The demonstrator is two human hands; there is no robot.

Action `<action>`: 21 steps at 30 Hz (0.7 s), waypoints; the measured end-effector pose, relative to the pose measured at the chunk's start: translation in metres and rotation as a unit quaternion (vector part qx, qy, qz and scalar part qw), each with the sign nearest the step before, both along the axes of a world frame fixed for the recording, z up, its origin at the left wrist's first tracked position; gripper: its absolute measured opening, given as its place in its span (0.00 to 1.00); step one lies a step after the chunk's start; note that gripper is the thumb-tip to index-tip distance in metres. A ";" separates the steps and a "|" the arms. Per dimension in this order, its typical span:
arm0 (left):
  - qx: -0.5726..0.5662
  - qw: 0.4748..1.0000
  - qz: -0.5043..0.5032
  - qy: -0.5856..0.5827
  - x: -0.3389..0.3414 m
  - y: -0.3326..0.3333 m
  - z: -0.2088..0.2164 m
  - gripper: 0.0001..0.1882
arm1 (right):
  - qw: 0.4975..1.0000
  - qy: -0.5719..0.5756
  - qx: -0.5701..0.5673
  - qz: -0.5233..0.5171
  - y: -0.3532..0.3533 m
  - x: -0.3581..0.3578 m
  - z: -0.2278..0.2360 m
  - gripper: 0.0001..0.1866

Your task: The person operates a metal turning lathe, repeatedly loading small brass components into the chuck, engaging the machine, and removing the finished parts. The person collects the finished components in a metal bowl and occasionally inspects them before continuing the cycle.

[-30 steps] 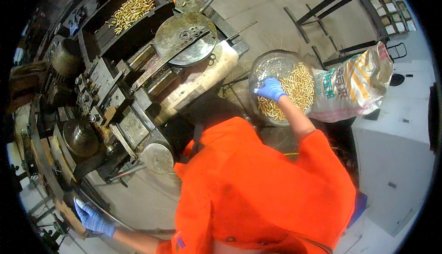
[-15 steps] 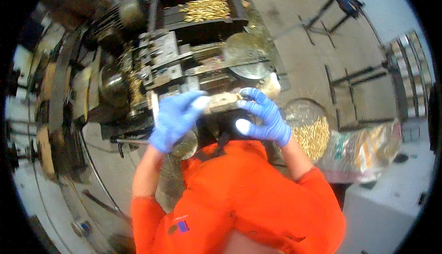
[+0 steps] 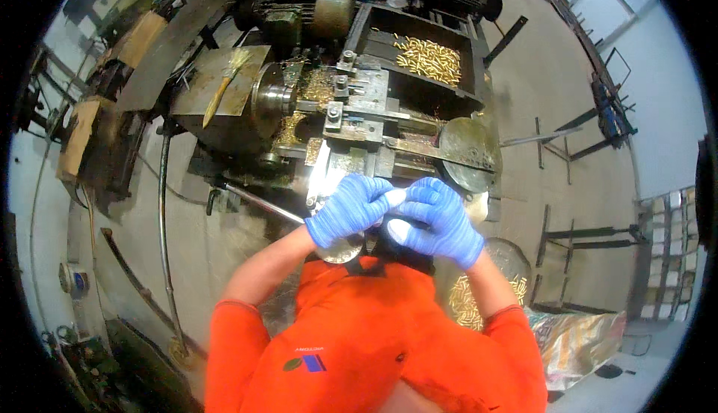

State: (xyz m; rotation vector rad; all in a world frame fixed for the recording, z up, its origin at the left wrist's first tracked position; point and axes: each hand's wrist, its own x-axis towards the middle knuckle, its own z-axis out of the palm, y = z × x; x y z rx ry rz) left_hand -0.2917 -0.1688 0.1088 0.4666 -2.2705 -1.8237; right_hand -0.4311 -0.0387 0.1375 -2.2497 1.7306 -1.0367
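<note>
My left hand (image 3: 349, 207) and my right hand (image 3: 437, 222), both in blue gloves with white fingertips, meet just in front of the machine's near edge. The left thumb and fingers are pinched together, their tips touching the right hand's fingers. My right fingers are curled in, with the thumb below them. Whatever lies between the fingertips is hidden or too small to name. Beyond the hands stands a lathe-like machine with a metal slide (image 3: 355, 125) and a round chuck (image 3: 273, 95). Below my left hand, a small round container (image 3: 340, 251) shows in part.
A dark metal tray (image 3: 381, 50) at the back holds many small brass pieces (image 3: 430, 61). A round metal plate (image 3: 467, 166) lies right of the slide. A wooden-handled brush (image 3: 219, 99) rests on the machine. At lower right are a basin (image 3: 512, 259) of brass pieces and a printed sack (image 3: 576, 342).
My hands were apart, the right one pinching a small brass piece; now they have come together. The view has shifted, so the machine appears farther right and lower.
</note>
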 end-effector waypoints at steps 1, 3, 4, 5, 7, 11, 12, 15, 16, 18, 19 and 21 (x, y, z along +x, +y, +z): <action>0.021 1.000 -0.002 -0.005 0.003 -0.003 0.001 0.16 | 1.000 -0.002 -0.009 0.014 -0.006 0.001 0.003 0.12; 0.065 0.998 -0.010 -0.015 0.011 -0.012 0.004 0.16 | 0.999 -0.009 -0.027 0.038 -0.017 0.004 0.009 0.11; 0.111 0.993 -0.002 -0.044 0.015 -0.016 0.003 0.15 | 0.999 -0.011 0.001 0.043 -0.022 0.006 0.014 0.10; 0.120 0.992 -0.009 -0.026 0.020 -0.021 0.002 0.14 | 0.998 0.016 0.000 0.053 -0.028 0.007 0.016 0.11; 0.042 0.999 -0.006 0.010 0.036 -0.033 0.007 0.13 | 0.995 0.057 0.018 0.079 -0.043 0.007 0.015 0.12; -0.012 0.987 0.160 0.017 0.118 -0.083 0.026 0.11 | 0.984 0.150 0.040 0.084 -0.091 0.004 0.013 0.15; 0.018 0.968 0.251 -0.021 0.148 -0.093 0.034 0.10 | 0.984 0.162 0.020 0.078 -0.108 0.006 0.016 0.16; -0.309 0.832 0.445 -0.121 0.259 -0.128 0.018 0.11 | 0.961 0.263 0.071 0.046 -0.170 0.018 0.029 0.18; -0.431 0.744 0.456 -0.232 0.281 -0.124 0.030 0.11 | 0.953 0.283 0.100 0.025 -0.191 0.020 0.021 0.20; -0.512 0.668 0.423 -0.336 0.350 -0.125 0.007 0.11 | 0.919 0.337 0.207 -0.009 -0.224 0.028 0.019 0.22; -0.523 0.650 0.409 -0.370 0.371 -0.121 -0.003 0.13 | 0.919 0.323 0.224 -0.025 -0.236 0.022 0.006 0.23; -0.238 0.779 0.492 -0.309 0.420 -0.108 -0.047 0.17 | 0.925 0.312 0.217 -0.026 -0.243 0.024 -0.003 0.24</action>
